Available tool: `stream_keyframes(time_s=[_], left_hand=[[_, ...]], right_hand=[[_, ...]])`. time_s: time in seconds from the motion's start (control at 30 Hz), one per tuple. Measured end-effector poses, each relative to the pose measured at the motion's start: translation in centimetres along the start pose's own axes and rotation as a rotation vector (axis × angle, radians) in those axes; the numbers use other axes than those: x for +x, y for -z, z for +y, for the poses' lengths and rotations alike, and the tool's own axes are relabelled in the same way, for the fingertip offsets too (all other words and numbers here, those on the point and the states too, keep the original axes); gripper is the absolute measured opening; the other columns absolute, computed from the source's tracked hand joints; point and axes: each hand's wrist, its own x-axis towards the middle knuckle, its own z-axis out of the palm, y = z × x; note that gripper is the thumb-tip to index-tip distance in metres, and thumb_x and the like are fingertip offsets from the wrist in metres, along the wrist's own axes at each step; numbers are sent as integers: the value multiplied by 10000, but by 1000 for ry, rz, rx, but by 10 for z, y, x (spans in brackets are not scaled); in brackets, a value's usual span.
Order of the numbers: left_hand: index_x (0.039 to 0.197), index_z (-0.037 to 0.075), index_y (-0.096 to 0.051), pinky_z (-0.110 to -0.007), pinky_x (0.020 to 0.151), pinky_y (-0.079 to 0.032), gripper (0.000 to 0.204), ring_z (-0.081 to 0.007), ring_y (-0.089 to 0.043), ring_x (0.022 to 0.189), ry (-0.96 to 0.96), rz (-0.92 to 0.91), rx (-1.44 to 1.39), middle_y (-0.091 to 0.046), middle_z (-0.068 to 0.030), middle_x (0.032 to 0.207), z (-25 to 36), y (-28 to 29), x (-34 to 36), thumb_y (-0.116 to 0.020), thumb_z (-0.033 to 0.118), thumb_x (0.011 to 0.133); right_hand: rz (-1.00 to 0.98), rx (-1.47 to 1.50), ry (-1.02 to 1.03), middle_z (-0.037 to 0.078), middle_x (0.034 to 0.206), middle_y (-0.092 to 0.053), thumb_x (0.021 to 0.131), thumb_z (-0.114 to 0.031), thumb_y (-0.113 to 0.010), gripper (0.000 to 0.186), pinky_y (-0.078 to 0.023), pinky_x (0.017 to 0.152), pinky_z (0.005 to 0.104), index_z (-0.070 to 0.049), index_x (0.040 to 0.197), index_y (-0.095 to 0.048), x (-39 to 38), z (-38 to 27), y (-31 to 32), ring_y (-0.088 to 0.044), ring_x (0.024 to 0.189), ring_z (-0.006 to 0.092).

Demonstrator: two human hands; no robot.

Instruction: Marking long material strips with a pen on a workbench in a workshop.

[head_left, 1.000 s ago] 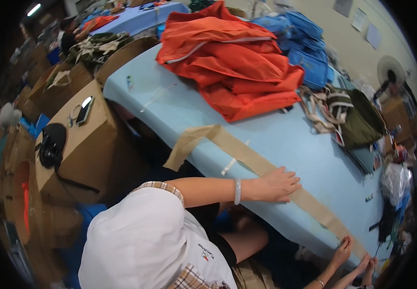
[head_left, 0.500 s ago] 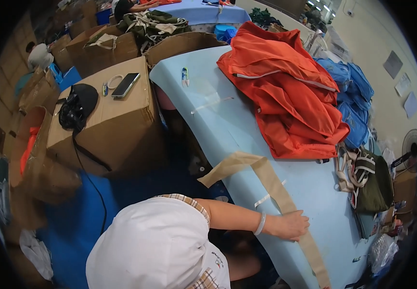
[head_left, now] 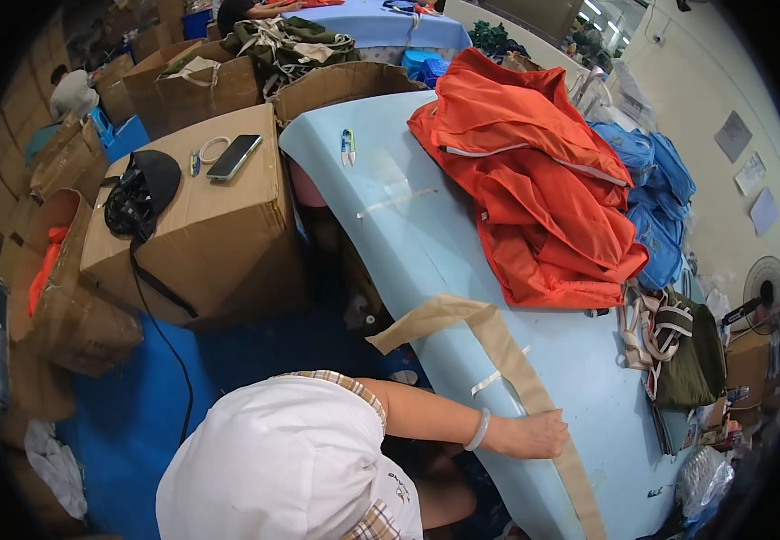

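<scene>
My left hand [head_left: 536, 436] reaches across the pale blue tabletop [head_left: 444, 234], a bracelet on its wrist. Its fingers are curled down on a long beige fabric strip [head_left: 509, 356]. That strip bends near its far end, where a loose tail overhangs the table's left edge; the other end runs toward the lower edge of the picture. Beside the strip lies a short white tape piece [head_left: 486, 383]. Beyond it, a heap of orange-red fabric with a pale zip [head_left: 543, 198] covers the table's far part. My right hand is out of view.
Small thread snips [head_left: 347, 148] lie at the table's far left. A cardboard box [head_left: 219, 261] holds a phone [head_left: 235, 157] and a black cap [head_left: 151, 184]. Blue bags [head_left: 660, 198] and an olive bag [head_left: 689, 360] line the right side, near a fan [head_left: 765, 283].
My left hand's fingers have drawn in from lying flatter on the strip to a closed shape. The whole view has shifted slightly; the strip keeps nearly the same lie.
</scene>
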Motion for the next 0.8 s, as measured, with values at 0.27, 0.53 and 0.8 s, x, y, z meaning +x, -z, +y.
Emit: stream_keyframes(time_s=[0.27, 0.53, 0.8], left_hand=[[800, 94, -575, -353, 775, -458, 80, -203, -587, 812, 109, -32, -72, -567, -38, 784, -16, 0, -38, -603, 145, 745], [934, 80, -565, -465, 598, -510, 102, -375, -642, 718, 113, 102, -645, -611, -164, 719, -6, 19, 28, -546, 113, 839], [1050, 55, -593, -311, 585, -498, 122, -258, -643, 618, 170, -62, -889, -649, -142, 745, 13, 70, 40, -584, 57, 929]], right_hand=[[177, -206, 489, 163, 921, -698, 962, -219, -546, 268, -518, 743, 380, -1, 1012, -694, 16, -15, -60, -653, 802, 308], [62, 455, 119, 126, 1071, -692, 969, -315, -535, 368, -483, 897, 355, -16, 1161, -629, 3, 8, -18, -639, 996, 236], [306, 441, 140, 121, 869, -690, 802, -199, -682, 191, -517, 733, 401, -95, 957, -640, 2, -32, -27, -661, 847, 308]])
